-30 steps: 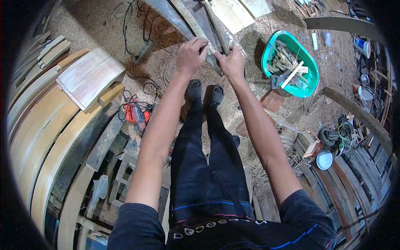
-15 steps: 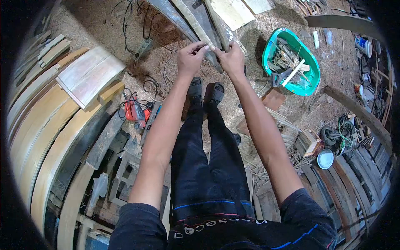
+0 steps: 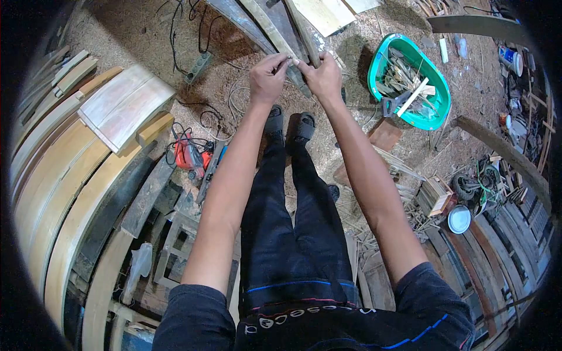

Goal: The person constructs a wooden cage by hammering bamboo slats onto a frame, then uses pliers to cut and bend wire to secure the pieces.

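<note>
Both of my hands are at the near end of a pale wooden strip (image 3: 268, 24), over a narrow workbench (image 3: 234, 16) at the top. My left hand (image 3: 268, 77) is closed in a pinch beside the strip's tip; whatever lies between thumb and finger is too small to make out. My right hand (image 3: 324, 76) is closed too, its thumb pressed to the strip's end. Its curled fingers rest by the end of a second wooden strip (image 3: 301, 29), which runs alongside the first.
A green tub (image 3: 440, 96) of wood scraps, with a handsaw (image 3: 387, 107) at its edge, stands right. Curved boards (image 3: 70, 193) and a pale panel (image 3: 127, 105) are stacked left. Near my feet lie a red power tool (image 3: 188, 153), a socket block (image 3: 199, 67) and loose cords.
My hands stay at the strip's end, with only a slight shift of the fingers. The whole view has moved a little.
</note>
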A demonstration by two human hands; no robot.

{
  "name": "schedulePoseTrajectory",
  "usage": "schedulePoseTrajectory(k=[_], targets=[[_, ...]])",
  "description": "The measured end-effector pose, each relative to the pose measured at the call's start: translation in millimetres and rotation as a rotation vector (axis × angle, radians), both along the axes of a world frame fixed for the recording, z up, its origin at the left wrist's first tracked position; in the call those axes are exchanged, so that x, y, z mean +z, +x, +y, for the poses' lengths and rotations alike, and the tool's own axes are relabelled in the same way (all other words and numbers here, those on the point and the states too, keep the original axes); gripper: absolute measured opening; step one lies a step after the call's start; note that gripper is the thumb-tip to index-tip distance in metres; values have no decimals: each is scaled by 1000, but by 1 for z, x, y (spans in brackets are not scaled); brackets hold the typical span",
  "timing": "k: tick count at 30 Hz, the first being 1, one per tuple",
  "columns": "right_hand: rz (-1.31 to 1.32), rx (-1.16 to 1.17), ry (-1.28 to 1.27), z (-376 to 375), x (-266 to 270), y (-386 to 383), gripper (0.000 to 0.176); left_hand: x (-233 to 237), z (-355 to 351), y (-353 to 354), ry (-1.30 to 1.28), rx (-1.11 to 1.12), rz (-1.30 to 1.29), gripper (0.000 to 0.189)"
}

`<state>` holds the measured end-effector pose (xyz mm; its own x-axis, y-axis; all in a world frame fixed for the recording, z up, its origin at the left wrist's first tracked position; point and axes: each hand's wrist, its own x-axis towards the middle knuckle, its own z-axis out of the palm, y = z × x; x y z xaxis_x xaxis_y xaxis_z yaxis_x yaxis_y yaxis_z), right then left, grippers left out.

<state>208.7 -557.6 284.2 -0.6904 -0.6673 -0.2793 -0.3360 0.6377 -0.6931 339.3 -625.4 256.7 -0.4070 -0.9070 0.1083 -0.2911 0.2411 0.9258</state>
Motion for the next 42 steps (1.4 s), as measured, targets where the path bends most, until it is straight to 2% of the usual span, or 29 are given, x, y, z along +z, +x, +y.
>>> schedulePoseTrajectory(k=[4, 7, 10, 15, 19, 22, 24, 27, 31, 35, 42], targets=[[-140, -23, -49, 8, 17, -2, 46, 0, -1, -1, -83, -19, -53, 16], [-204, -14, -330, 38, 21, 9, 36, -2, 2, -1, -159, -2, -15, 15], [-280, 82, -265, 87, 25, 26, 33, -3, 7, 1, -182, -22, -38, 17], [-332, 60, -46, 144, 43, 48, 35, -2, 14, -1, -105, 49, -6, 17], [-445, 25, -114, 151, 33, 58, 32, 6, 15, -5, -56, 48, 69, 17], [-502, -22, -151, 140, 40, 61, 29, 7, 17, -5, 22, 86, 21, 16], [-551, -65, -155, 134, 47, 62, 28, 6, 12, -8, -73, 73, -18, 14], [-272, 74, -222, 141, 41, 57, 26, 6, 11, -9, -107, 58, -50, 13], [-289, 57, -138, 160, 47, 59, 24, -6, 10, -11, -143, 92, -10, 13], [-337, 69, -184, 170, 42, 57, 22, -14, 17, -13, -28, 157, 58, 15], [-270, 90, -166, 181, 37, 60, 25, -19, 20, -14, -235, 186, 24, 14]])
